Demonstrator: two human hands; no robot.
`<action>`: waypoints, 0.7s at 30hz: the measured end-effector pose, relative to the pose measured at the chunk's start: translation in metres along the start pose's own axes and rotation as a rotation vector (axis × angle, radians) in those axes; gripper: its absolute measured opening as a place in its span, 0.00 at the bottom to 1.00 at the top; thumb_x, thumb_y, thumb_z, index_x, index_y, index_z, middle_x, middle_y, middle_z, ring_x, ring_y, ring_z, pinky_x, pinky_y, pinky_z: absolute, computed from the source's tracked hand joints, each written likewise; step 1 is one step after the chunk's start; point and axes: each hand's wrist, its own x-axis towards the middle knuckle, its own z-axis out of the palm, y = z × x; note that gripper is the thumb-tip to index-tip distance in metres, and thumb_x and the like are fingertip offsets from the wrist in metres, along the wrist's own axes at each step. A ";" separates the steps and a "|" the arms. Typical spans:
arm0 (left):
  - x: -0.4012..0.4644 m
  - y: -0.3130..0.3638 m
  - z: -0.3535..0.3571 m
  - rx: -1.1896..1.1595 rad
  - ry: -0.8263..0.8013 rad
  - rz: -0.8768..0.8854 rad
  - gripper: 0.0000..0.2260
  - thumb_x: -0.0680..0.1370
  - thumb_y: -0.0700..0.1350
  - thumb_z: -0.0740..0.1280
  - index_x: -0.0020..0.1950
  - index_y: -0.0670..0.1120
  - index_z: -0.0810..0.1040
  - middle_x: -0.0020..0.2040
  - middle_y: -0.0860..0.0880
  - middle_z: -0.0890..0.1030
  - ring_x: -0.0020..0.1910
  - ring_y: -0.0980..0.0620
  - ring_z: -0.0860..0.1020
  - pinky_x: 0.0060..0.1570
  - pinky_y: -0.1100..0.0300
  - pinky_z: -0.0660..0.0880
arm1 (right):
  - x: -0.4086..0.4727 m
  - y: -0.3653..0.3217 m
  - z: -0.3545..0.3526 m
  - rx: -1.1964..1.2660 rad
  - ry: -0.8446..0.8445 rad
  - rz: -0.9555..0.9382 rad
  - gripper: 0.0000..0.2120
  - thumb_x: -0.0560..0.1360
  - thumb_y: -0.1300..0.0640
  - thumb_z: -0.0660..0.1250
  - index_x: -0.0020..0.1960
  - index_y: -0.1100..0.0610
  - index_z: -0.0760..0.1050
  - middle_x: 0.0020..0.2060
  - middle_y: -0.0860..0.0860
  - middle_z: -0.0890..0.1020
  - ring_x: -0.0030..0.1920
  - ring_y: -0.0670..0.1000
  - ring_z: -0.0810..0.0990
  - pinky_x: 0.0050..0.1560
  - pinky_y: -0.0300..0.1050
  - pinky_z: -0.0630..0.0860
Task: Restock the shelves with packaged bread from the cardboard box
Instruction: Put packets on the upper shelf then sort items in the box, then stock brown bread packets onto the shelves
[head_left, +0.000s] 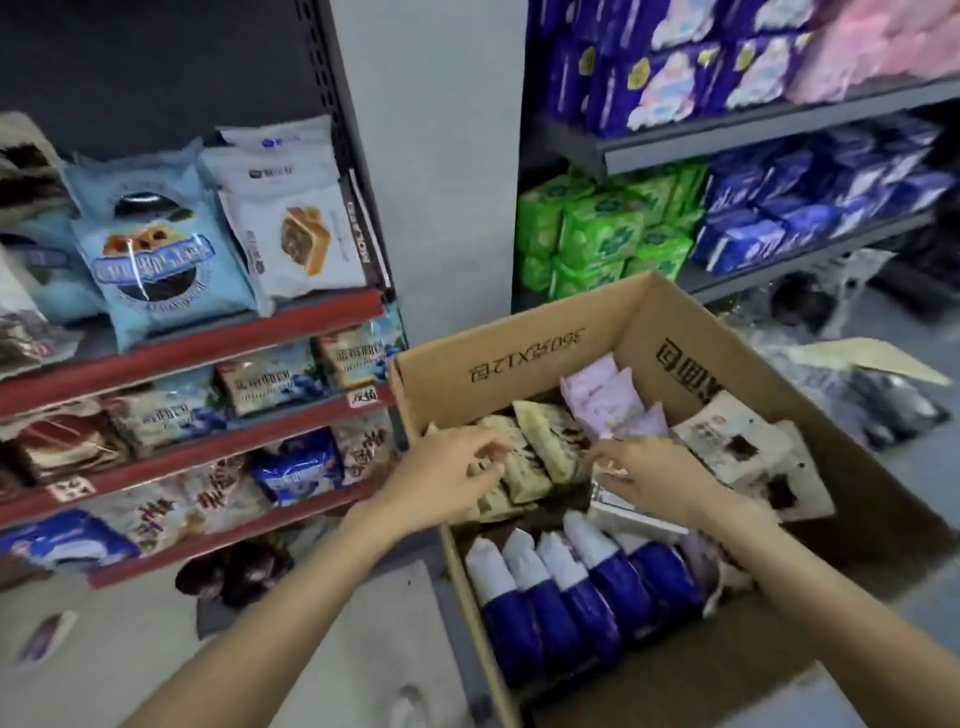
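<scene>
An open cardboard box (524, 343) stands on the floor at the right, holding packaged bread. Inside lie greenish-beige packs (545, 441), pink packs (608, 400), white packs with dark print (737, 441) and a row of blue-and-white packs (571, 597). My left hand (447, 478) hovers over the greenish packs, fingers spread and holding nothing. My right hand (654, 473) reaches in from the right, its fingertips touching the edge of a greenish pack beside a silvery wrapper; whether it grips is unclear. The red-edged bread shelves (208, 343) stand at the left.
The red shelves hold light-blue packs (161, 270), white packs (296, 239) and blueberry packs (270, 379). A grey shelf unit (727, 140) at the right carries blue, green and pink packets. A dark pack (234, 571) and loose plastic (862, 384) lie on the floor.
</scene>
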 end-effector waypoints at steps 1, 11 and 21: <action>0.002 0.004 0.013 -0.004 -0.014 -0.031 0.11 0.78 0.46 0.64 0.60 0.51 0.77 0.56 0.56 0.80 0.54 0.57 0.77 0.53 0.59 0.74 | -0.007 0.009 0.009 -0.021 -0.008 0.009 0.12 0.78 0.52 0.60 0.59 0.53 0.76 0.53 0.50 0.80 0.53 0.54 0.78 0.44 0.48 0.75; 0.034 0.034 0.086 -0.321 -0.042 -0.319 0.14 0.78 0.44 0.64 0.63 0.50 0.74 0.55 0.54 0.78 0.51 0.56 0.76 0.53 0.61 0.72 | -0.050 0.051 0.052 -0.074 -0.104 0.190 0.23 0.78 0.49 0.61 0.71 0.52 0.66 0.67 0.52 0.70 0.67 0.58 0.67 0.65 0.52 0.66; 0.074 0.040 0.121 -0.425 0.028 -0.387 0.11 0.78 0.47 0.65 0.59 0.49 0.76 0.53 0.54 0.79 0.52 0.56 0.77 0.57 0.59 0.72 | -0.067 0.082 0.034 -0.013 0.020 0.328 0.17 0.79 0.51 0.60 0.66 0.53 0.71 0.61 0.53 0.75 0.62 0.57 0.71 0.57 0.51 0.71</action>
